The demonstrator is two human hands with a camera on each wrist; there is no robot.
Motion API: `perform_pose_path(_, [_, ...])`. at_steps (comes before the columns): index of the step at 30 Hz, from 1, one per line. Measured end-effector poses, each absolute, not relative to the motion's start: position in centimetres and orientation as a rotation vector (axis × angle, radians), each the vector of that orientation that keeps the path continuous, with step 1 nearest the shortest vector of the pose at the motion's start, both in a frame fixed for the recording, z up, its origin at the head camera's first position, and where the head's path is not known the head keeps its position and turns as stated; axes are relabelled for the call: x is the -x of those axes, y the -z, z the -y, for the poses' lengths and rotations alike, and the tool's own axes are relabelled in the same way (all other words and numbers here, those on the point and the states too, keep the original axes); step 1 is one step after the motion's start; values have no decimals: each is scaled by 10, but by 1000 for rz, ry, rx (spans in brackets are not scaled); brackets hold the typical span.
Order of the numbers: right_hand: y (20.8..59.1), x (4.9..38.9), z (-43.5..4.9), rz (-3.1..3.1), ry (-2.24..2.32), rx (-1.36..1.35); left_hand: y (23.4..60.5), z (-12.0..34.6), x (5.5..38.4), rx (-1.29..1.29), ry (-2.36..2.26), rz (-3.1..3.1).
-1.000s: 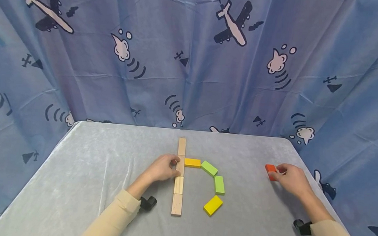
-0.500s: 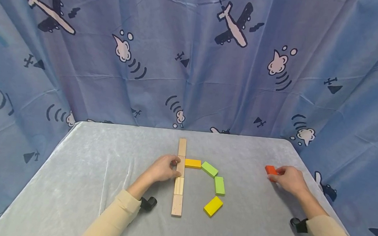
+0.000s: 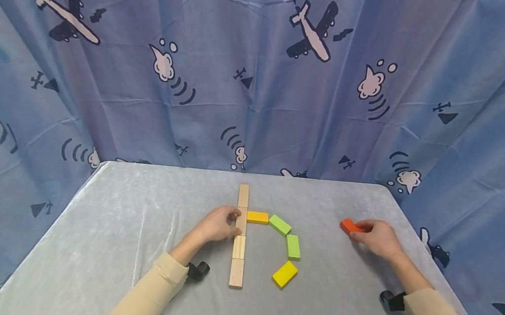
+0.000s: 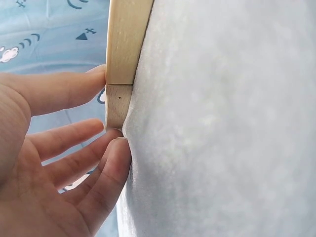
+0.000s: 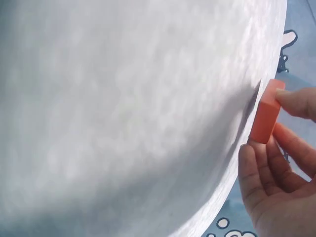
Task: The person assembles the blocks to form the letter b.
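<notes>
In the head view, my right hand pinches a red-orange block between thumb and fingers, low over the right part of the table. The right wrist view shows that block tilted, thumb on one side and fingers below. My left hand rests beside a straight row of plain wooden blocks, thumb and fingers loosely bent and touching its left side. In the left wrist view, thumb and fingertips of the left hand meet the side of the wooden blocks.
From the row, an orange-yellow block, two green blocks and a tilted yellow block curve round to the right. A pale cloth covers the table. Behind hangs a blue curtain with printed airplanes.
My right hand has moved left with the red-orange block, which has turned to slant more. The left hand and the other blocks stay where they were.
</notes>
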State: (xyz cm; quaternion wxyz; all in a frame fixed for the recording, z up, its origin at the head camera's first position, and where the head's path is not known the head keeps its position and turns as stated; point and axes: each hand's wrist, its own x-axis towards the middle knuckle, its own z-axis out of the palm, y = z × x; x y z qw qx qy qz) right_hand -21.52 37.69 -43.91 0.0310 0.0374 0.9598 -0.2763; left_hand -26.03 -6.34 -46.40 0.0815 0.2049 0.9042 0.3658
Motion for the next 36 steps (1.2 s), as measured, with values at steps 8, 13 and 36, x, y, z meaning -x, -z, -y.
perform_pose_path(8, [440,213,-357,-2952,881,10,462,63,260,-612,-1096,-2702])
perform_pose_path(13, [439,210,-338,-2978,919,106,462,64,259,-609,-1095,-2706])
perform_pose_path(36, [420,185,-249,-2880,1064,518,461,64,260,-609,-1091,-2695])
